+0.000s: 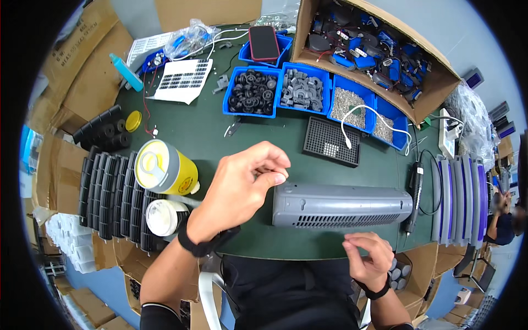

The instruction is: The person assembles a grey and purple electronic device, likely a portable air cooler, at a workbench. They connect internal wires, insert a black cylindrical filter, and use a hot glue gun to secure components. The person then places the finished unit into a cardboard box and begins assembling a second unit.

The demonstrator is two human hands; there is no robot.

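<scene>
A long grey plastic housing with slotted vents lies across the green table in front of me. My left hand is over its left end, fingers curled and thumb drawn toward the index finger. Whatever may be between those fingertips is too small to make out. Just off the housing's near edge, my right hand is closed in a loose pinch, thumb against index finger; I cannot see what it holds, if anything. An electric screwdriver rests at the housing's right end.
Blue bins hold black wheels, grey clips and screws. A black perforated tray sits before them. At left stand a yellow jug, a white jar and black curved parts. Grey-purple panels stand right.
</scene>
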